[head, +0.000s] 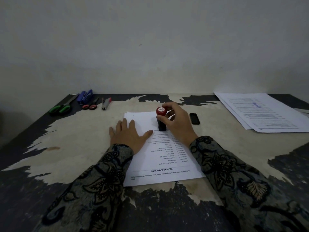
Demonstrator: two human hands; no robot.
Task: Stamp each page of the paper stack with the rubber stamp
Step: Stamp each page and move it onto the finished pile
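I note the rubber stamp (161, 120) standing upright on the paper stack (160, 158) at bench (80, 136) centre, its base on the top page's far end. My right hand (177, 121) pinches its red knob, presumably to press squarely. At nine o'clock, my left hand (129, 137) lies flat, fingers spread, likely pinning the sheets. Stamped pages (265, 113), I judge, lie at two o'clock.

The paper stack (160, 153) lies centre on the table (80, 131); the rubber stamp (161, 118) stands on its far part. Scissors (62, 106) lie far left, loose sheets (267, 111) far right.
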